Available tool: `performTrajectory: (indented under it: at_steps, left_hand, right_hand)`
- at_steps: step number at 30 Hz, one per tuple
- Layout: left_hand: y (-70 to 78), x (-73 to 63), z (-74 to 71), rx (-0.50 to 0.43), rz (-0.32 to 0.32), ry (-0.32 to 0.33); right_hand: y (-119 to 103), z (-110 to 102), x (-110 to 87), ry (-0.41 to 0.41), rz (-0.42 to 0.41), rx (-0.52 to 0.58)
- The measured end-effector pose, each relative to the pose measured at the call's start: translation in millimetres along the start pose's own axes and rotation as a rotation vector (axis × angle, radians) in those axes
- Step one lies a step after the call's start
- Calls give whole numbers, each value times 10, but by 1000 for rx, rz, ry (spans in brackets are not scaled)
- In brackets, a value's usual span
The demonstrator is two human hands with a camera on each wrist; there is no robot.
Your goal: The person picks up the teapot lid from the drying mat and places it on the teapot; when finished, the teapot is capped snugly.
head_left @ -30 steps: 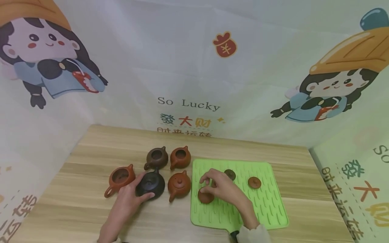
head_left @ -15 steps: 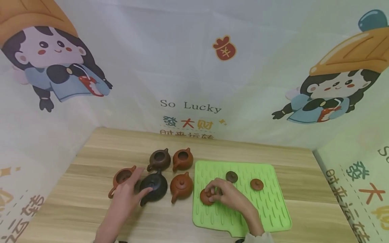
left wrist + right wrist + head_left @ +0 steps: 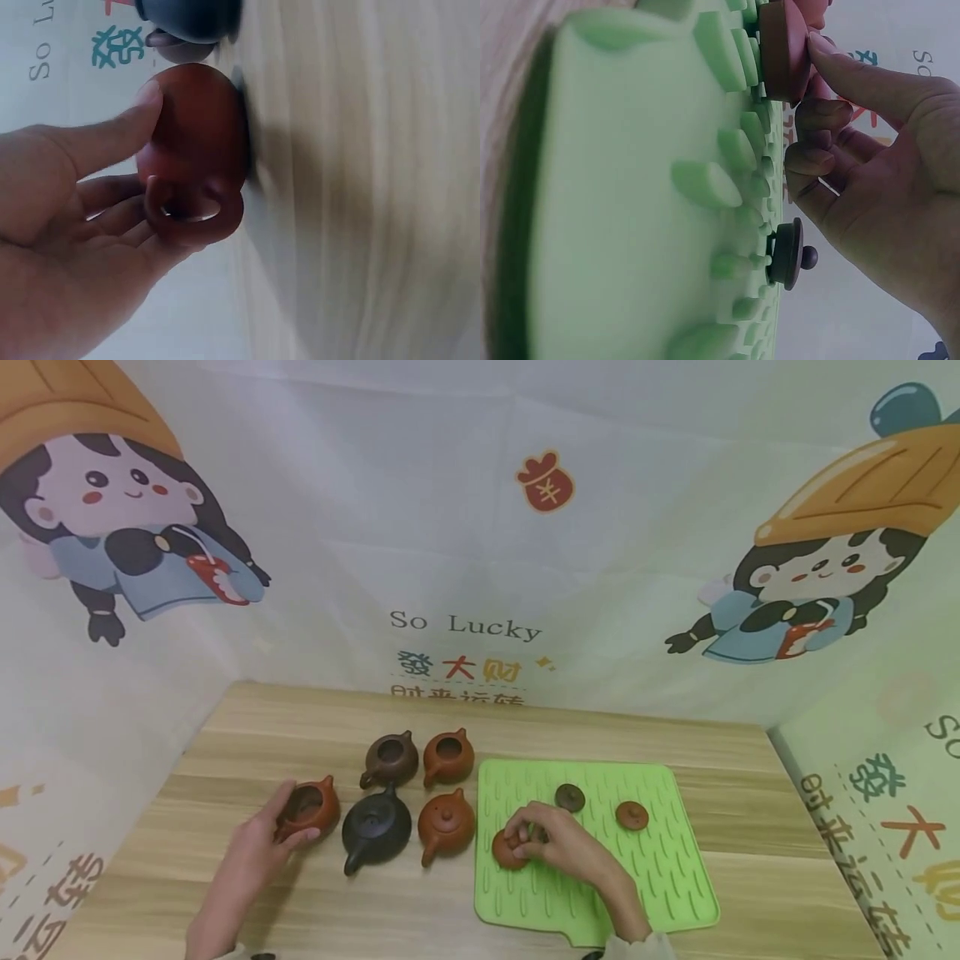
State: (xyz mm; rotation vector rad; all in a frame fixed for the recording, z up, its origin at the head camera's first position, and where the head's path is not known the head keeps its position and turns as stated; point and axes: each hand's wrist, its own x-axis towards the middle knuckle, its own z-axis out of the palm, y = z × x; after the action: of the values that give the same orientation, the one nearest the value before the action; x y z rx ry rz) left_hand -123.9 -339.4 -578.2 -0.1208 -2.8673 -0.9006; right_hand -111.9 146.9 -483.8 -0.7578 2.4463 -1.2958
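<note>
At the left, my left hand [image 3: 251, 852] grips a lidless reddish-brown teapot [image 3: 321, 810], thumb on one side and fingers on the other. Its loop handle [image 3: 193, 225] faces the wrist camera. My right hand [image 3: 566, 843] pinches the knob of a reddish-brown teapot lid [image 3: 507, 852] lying on a green drying mat [image 3: 600, 902]; the fingers hide the knob. Beyond that hand, a dark brown lid [image 3: 571, 798] and another reddish-brown lid [image 3: 632, 816] lie on the mat.
A black lidded teapot [image 3: 377, 828] and an orange-brown lidded teapot [image 3: 447, 828] stand between the hands. Behind them are a dark brown lidless teapot [image 3: 392, 758] and an orange-brown lidless one [image 3: 449, 757]. A printed cloth [image 3: 450, 560] hangs behind the wooden table [image 3: 420, 918].
My left hand has left the black teapot and moved left onto the reddish-brown lidless teapot. My right fingers have come down onto the knob of the near lid.
</note>
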Motion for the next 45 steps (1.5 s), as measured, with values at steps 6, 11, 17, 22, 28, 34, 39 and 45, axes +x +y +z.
performTrajectory:
  at_steps: [6,11,17,22,28,34,39,45]
  left_hand:
    - [-72,20,40,22,39,114]
    - [-62,50,40,14,27,111]
    - [-124,83,35,-27,-19,75]
    - [-56,58,-40,-38,-69,19]
    - [305,0,-225,-50,-142,11]
    - [556,-7,-394,-61,-204,-73]
    - [192,12,-203,-45,-138,-35]
    - [288,15,-257,-64,-147,-39]
  right_hand:
    - [19,-12,6,-2,-20,6]
    - [-29,-31,7,3,-61,12]
    - [-151,-52,40,-4,-80,-18]
    - [-261,-66,101,-12,-95,-46]
    - [-482,-100,220,-19,-157,-71]
    - [-747,-42,447,-54,-242,-125]
    - [-889,60,613,-101,-264,-164]
    - [-959,125,709,-114,-267,-169]
